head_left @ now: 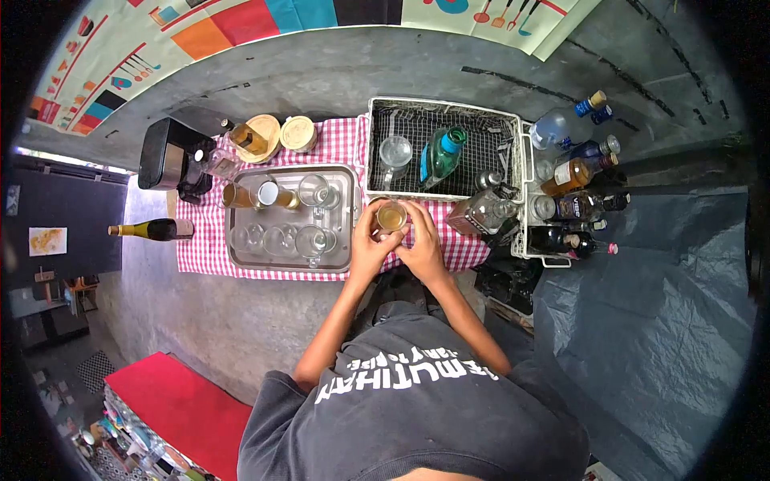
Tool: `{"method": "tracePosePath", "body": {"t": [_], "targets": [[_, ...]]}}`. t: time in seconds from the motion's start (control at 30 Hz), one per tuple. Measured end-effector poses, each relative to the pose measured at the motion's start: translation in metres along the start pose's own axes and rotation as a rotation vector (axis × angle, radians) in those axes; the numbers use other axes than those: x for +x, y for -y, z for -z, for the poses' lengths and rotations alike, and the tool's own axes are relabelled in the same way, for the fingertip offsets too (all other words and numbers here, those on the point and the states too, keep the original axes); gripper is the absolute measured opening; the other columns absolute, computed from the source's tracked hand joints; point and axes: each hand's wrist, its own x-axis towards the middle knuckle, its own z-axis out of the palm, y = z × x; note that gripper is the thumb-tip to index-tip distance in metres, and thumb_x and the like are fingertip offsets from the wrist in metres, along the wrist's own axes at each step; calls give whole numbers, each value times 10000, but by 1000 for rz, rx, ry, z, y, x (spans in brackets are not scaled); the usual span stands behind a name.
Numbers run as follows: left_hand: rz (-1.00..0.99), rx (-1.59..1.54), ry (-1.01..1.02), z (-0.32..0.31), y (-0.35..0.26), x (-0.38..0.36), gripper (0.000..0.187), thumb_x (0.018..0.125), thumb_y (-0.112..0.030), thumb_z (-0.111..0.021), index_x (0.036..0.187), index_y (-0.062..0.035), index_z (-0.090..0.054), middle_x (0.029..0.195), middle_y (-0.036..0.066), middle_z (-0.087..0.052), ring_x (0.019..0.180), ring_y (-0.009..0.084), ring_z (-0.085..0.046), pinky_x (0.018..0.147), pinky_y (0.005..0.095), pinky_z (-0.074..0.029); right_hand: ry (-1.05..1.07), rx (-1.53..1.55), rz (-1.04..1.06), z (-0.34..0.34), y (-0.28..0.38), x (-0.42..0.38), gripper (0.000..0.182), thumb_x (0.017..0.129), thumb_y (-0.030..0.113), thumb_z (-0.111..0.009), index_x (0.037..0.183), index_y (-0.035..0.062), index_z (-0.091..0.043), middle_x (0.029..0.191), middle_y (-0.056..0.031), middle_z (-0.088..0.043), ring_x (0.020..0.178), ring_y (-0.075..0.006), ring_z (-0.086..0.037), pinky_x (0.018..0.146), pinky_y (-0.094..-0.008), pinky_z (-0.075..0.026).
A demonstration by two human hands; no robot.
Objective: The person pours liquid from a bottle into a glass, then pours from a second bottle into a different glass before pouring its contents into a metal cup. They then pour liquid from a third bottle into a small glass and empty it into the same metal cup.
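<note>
At the far left, a wine bottle (152, 230) is lying on the surface (208, 321) beside the checked cloth (200, 252). On the cloth, a tray (346, 216) is carrying empty glasses. Just right of it, we are cupping a glass (391, 216) of amber liquid over the cloth's near edge, our left hand (369, 240) and right hand (421, 244) both wrapping around it. Beyond, a wire basket (513, 152) is holding a green bottle (441, 156), with more bottles (573, 172) standing at the right.
</note>
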Motion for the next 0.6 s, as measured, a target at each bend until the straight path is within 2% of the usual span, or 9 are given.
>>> {"method": "tracePosePath", "body": {"t": [0.17,0.23,0.33,0.4,0.43,0.47,0.53,0.57,0.6], "targets": [[-72,17,34,1,8,-5,559,791,-57,-738,1292,16,-499,1206,97,-572,1114,166,-567,961,317,-462,-92,43,-43,-12,-3,-7,606,686,-21,-694,1263,-3,-512,1205,-186,-567,1148,-370,-548,966,-431,-456],[-34,3,64,1,8,-5,569,787,-63,-744,1293,15,-498,1209,97,-570,1123,172,-565,971,320,-458,-127,39,-56,-14,-2,-10,590,688,-34,-681,1254,-6,-519,1188,-185,-581,1132,-370,-559,951,-432,-462],[-10,4,117,6,15,-3,612,772,-68,-760,1315,2,-485,1255,104,-535,1187,189,-530,1000,335,-444,-165,26,-82,-18,-6,-16,560,705,-15,-700,1238,-8,-528,1156,-185,-606,1100,-368,-578,927,-434,-470],[-180,238,164,11,17,1,646,764,-89,-772,1333,-13,-474,1293,106,-498,1202,192,-508,976,338,-453,-179,14,-120,-17,-9,-17,553,726,19,-727,1241,-7,-527,1150,-186,-616,1084,-369,-588,916,-433,-476],[-120,215,175,12,13,0,626,792,-159,-758,1333,-20,-473,1329,109,-461,1205,199,-492,964,347,-447,-197,12,-142,-16,-6,-18,564,725,47,-749,1242,-3,-528,1150,-182,-618,1083,-372,-589,903,-435,-481],[-118,217,178,16,16,0,626,792,-159,-758,1333,-20,-473,1329,109,-461,1205,199,-492,964,347,-447,-216,-21,-155,-18,-13,-20,550,739,78,-768,1231,-4,-536,1140,-182,-621,1069,-355,-602,886,-423,-490],[-134,145,58,28,37,0,588,833,-207,-711,1331,-15,-465,1334,117,-447,1190,218,-493,986,365,-417,-249,45,-242,-15,-13,-23,524,763,124,-786,1211,-10,-548,1115,-184,-630,1041,-325,-619,867,-406,-493],[-154,194,62,41,56,-2,645,852,-219,-673,1382,0,-379,1375,145,-407,1264,251,-435,1050,394,-358,-250,44,-249,-13,-15,-25,524,763,124,-786,1211,-10,-548,1115,-184,-630,1041,-325,-619,867,-406,-493],[-148,196,63,41,62,-5,645,852,-219,-673,1382,0,-379,1375,145,-407,1264,251,-435,1050,394,-358,-266,25,-266,-11,-17,-26,517,771,140,-789,1205,-13,-551,1102,-184,-635,1029,-315,-624,861,-400,-493]]}}
